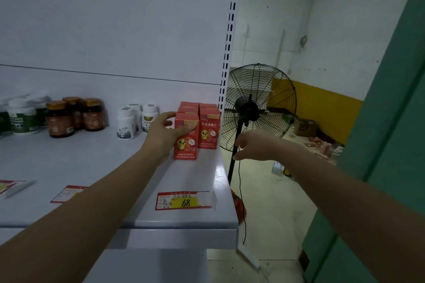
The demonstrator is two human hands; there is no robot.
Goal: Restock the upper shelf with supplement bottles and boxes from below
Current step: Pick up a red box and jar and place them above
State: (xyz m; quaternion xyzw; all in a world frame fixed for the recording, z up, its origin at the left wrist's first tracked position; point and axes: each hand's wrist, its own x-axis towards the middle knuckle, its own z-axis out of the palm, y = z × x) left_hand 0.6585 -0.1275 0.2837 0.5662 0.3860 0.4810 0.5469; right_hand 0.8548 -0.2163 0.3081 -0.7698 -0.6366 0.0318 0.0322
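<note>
White shelf (pixel 69 158) and its back panel fill the left of the frame; a black fan (pixel 257 108) stands on the floor at centre right. Five red boxes (pixel 208 131) can be counted at the shelf's right end, in two rows running back. The right front one reads "珍迪消食片" above a yellow chick. The left hand (pixel 165 132) grips the left front box (pixel 185 147), thumb across its face, fingers at its upper left edge. The right hand (pixel 251 145) hangs past the shelf end, before the fan, fingers loosely curled, holding nothing. Left of the boxes stand three white bottles (pixel 126 125), then three brown bottles (pixel 59 119) with gold caps, then green-labelled bottles (pixel 21 118), count unclear. At the shelf's front edge a price tag (pixel 184 201) shows "68".
</note>
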